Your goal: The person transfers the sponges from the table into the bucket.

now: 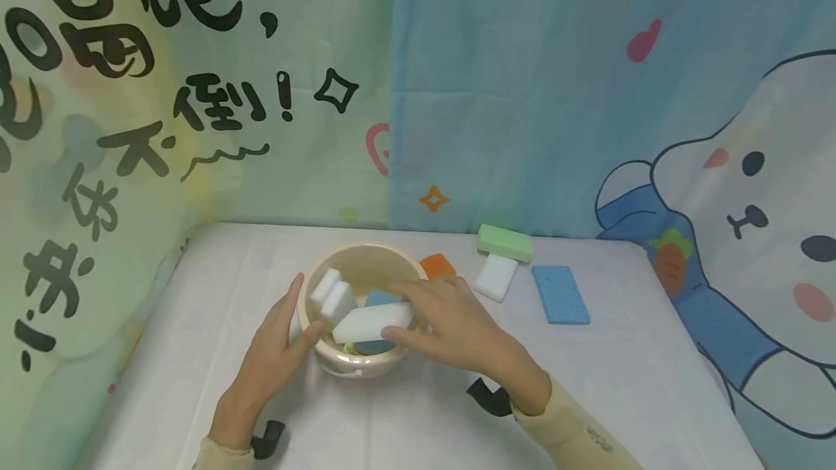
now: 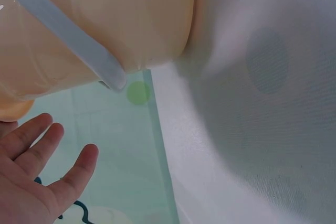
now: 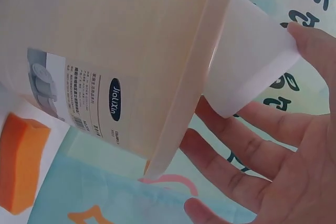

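Pinching a white rectangular foam block by one end, the right hand holds it at the mouth of the glossy cream plastic bucket; the left hand, fingers loosely extended, flanks the bucket, presumably steadying it. Beneath the bucket is a white cloth-covered desk; behind, printed green-and-blue fabric.

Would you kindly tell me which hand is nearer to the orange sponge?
Right: the right hand is just in front of the orange sponge, while the left hand is across the beige bucket from it.
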`<state>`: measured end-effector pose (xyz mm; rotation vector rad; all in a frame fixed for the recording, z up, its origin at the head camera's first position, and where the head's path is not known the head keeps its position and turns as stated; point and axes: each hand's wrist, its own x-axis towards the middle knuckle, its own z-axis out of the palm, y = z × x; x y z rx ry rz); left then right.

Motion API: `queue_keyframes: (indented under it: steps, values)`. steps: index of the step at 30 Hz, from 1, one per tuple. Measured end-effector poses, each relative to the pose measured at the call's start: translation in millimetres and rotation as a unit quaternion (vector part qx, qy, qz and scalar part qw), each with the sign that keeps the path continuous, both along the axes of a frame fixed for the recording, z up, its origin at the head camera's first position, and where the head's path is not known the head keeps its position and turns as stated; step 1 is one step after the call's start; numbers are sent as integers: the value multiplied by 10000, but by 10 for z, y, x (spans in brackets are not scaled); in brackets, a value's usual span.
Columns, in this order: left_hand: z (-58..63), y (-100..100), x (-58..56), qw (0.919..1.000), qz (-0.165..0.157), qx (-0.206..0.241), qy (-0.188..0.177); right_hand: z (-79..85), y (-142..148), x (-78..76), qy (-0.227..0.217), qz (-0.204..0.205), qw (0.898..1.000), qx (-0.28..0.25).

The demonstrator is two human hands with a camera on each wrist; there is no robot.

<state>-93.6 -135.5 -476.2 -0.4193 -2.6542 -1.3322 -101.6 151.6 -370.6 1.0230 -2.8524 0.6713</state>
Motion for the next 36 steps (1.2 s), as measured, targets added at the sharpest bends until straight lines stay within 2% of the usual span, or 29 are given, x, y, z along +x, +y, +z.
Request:
queue_keyframes:
  steps: [4, 12, 16, 23, 36]
  values:
    - [-10, -8, 3, 10000, -7, 19, -10, -24, -10, -13, -39, -42, 10000, 53]
    - [-27, -9, -1, 10000, -13, 30, -3, -88, -37, -61, -312, 286, 9991, 8]
    - [-29, -11, -2, 10000, -42, 44, -19, -69, -98, -65, -207, 226, 9994, 177]
    - [-21, -14, -6, 10000, -80, 44, 7, -16, -262, -106, 153, 16, 9972, 732]
    - [-52, -45, -14, 10000, -70, 43, 5, 56, -574, -260, 266, -212, 9821, 1854]
